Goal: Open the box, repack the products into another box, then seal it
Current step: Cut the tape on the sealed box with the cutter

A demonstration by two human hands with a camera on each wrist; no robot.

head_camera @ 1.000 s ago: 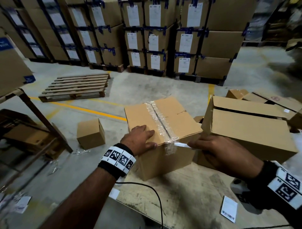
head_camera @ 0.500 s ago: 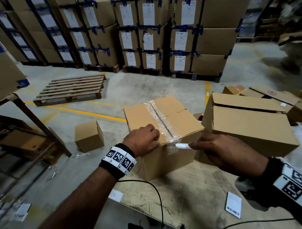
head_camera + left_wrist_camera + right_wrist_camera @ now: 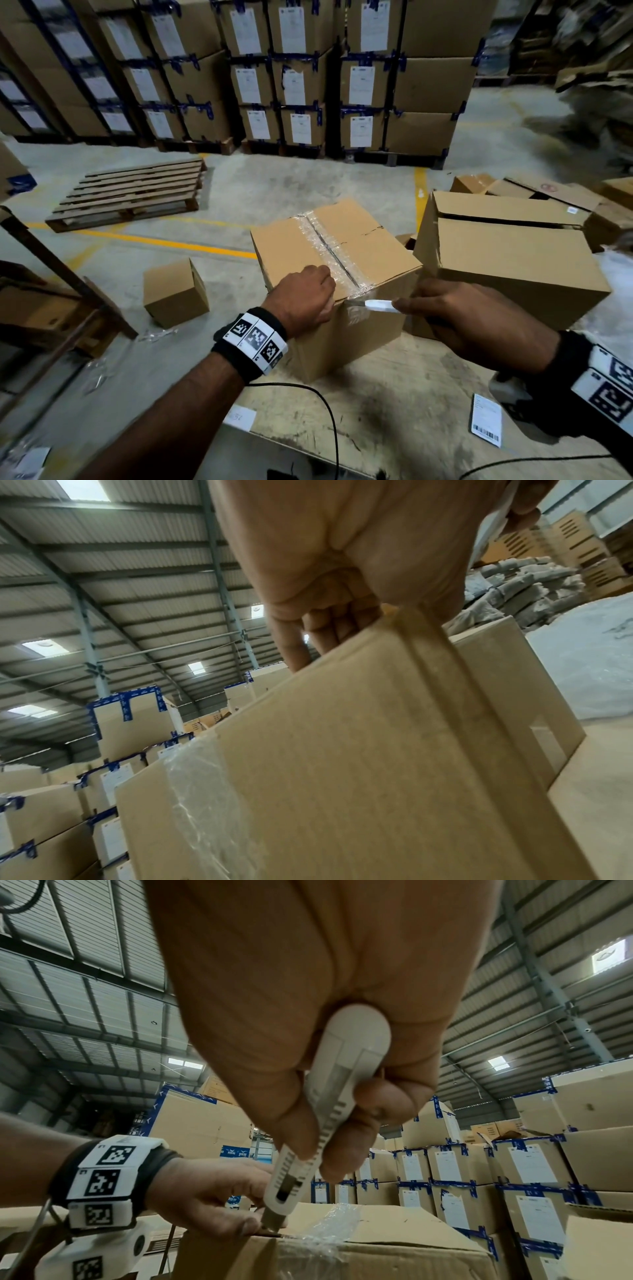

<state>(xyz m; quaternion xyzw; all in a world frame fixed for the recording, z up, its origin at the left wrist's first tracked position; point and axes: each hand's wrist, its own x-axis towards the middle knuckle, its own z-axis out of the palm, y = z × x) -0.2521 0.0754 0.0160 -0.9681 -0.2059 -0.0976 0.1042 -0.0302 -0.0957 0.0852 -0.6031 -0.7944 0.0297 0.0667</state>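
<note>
Right hand (image 3: 469, 318) grips a white knife (image 3: 378, 305), blade at the near top edge of the taped box (image 3: 342, 260) on the table (image 3: 394, 411). Left hand (image 3: 305, 301) rests curled on the lid, thumb beside the blade. Risk: a slip cuts the thumb; deep entry likely damages contents.

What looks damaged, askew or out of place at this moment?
The clear tape over the taped box's top seam is wrinkled, and the right flap has a small tear. Clear scraps litter the floor beside a small box. The right hand's cutter meets the tape at the front edge.
</note>
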